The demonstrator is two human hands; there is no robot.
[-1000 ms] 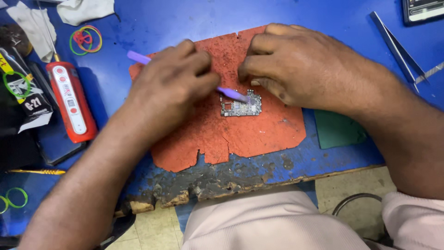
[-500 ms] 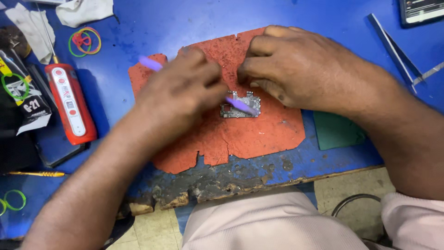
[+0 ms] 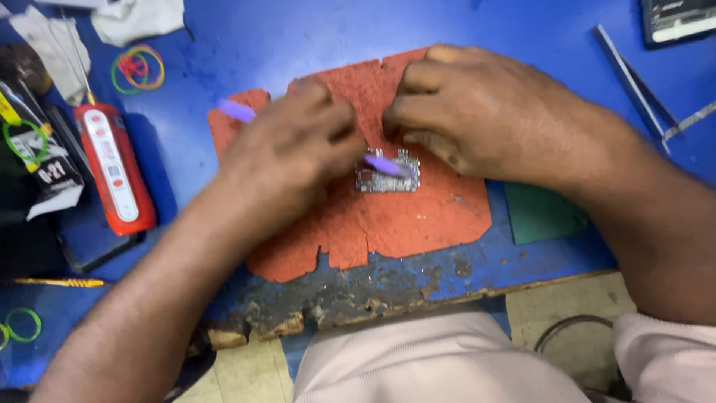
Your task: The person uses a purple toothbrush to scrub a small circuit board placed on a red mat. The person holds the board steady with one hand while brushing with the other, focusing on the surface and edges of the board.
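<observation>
Head view shows the left hand [image 3: 294, 149] with its grip clenched around a purple tool [image 3: 237, 110], the tip touching a small circuit board [image 3: 386, 180] at frame centre. That board lies on a worn red mat [image 3: 418, 216] on the blue table [image 3: 261, 45]. Beside it, the right hand [image 3: 477, 112] presses curled fingers on the mat at the board's upper edge, grasping nothing visible. A red device [image 3: 115, 168] lies at the left.

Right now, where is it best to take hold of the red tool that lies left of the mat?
Probably around the middle of the red tool, coming from above: it lies flat on the blue table, its long sides free, apart from the left hand.
</observation>
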